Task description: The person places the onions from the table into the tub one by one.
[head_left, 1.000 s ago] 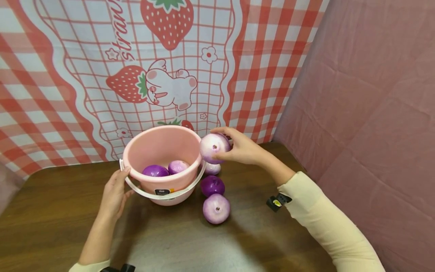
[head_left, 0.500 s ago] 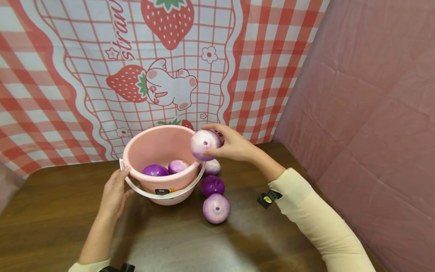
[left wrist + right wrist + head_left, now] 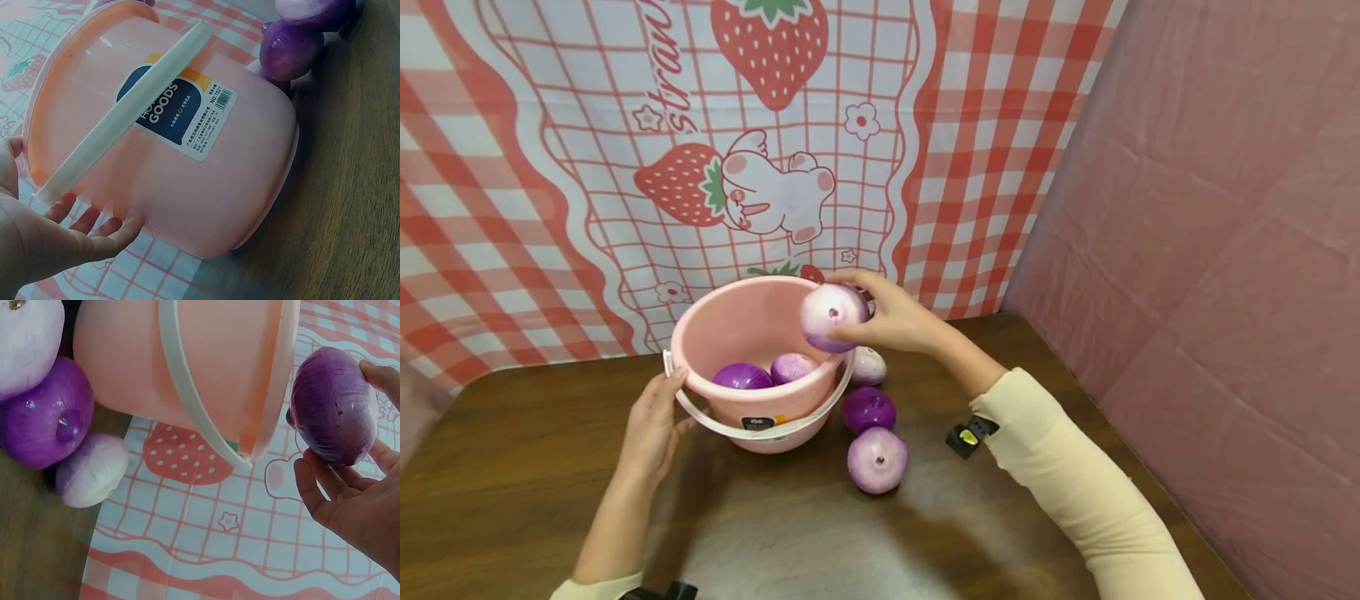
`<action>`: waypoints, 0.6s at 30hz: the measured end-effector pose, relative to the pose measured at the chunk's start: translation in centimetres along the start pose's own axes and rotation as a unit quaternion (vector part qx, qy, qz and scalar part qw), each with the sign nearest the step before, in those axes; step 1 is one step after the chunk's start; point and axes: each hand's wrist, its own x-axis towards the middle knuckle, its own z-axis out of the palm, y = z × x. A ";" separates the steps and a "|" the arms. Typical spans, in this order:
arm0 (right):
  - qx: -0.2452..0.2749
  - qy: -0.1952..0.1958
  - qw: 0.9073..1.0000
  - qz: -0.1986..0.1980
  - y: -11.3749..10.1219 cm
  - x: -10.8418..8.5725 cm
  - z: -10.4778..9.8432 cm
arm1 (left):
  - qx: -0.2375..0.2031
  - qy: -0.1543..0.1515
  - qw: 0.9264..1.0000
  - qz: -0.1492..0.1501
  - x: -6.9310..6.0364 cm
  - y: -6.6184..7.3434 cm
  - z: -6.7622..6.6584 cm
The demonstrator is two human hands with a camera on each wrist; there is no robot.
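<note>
The round, pale purple onion [image 3: 829, 315] has shifted toward the left hand [image 3: 651, 425], above the rim of the pink plastic bucket [image 3: 730, 325]. Three round, purple-to-white onions [image 3: 869, 410] sit below the right hand [image 3: 891, 317]; two purple onions [image 3: 742, 377] lie inside the bucket. A white plastic handle [image 3: 128, 112] crosses the blue-and-white label [image 3: 187, 106]: "GOODS", "NO.1021". The right hand pinches its onion; the left grips the bucket's rim.

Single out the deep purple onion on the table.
The middle onion of the row on the table, beside the pink bucket; the far onion and near onion are paler.
</note>
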 end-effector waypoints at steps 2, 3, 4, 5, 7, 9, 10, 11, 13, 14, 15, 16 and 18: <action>0.002 0.000 1.000 -0.002 -0.1 0.3 0.3 | -0.001 0.002 1.000 0.000 0.0 0.0 0.0; 0.003 0.000 1.000 -0.003 -0.1 0.4 0.4 | -0.001 0.003 1.000 0.000 0.0 0.0 0.0; 0.001 -0.001 1.000 -0.005 -0.2 0.5 0.5 | 0.001 0.002 1.000 0.000 0.0 0.0 0.0; 0.002 -0.002 1.000 -0.007 -0.2 0.6 0.6 | 0.002 0.002 1.000 0.000 0.0 0.0 0.0; 0.007 -0.004 1.000 -0.007 -0.3 0.8 0.9 | 0.006 0.000 1.000 -0.001 0.0 0.0 0.0; 0.011 -0.006 1.000 -0.007 -0.4 1.0 1.1 | 0.010 -0.002 1.000 -0.001 0.0 0.0 0.0; 0.012 -0.006 1.000 -0.007 -0.5 1.0 1.2 | 0.012 -0.004 1.000 0.000 0.0 0.0 0.0; 0.013 -0.007 1.000 -0.008 -0.5 1.1 1.2 | 0.011 -0.004 1.000 0.000 0.1 0.0 0.0; 0.012 -0.008 1.000 -0.012 -0.7 1.3 1.4 | 0.013 -0.004 1.000 0.001 0.1 0.0 0.0; 0.008 -0.009 1.000 -0.012 -0.7 1.3 1.5 | 0.013 -0.004 1.000 0.001 0.1 0.0 0.0; 0.004 -0.011 1.000 -0.011 -0.8 1.4 1.6 | 0.012 -0.004 1.000 0.001 0.1 0.0 -0.1; 0.001 -0.011 1.000 -0.010 -0.9 1.5 1.6 | 0.011 -0.004 1.000 0.001 0.1 0.0 0.0; 0.000 -0.011 1.000 -0.007 -0.9 1.6 1.7 | 0.012 -0.004 1.000 0.000 0.1 0.0 0.0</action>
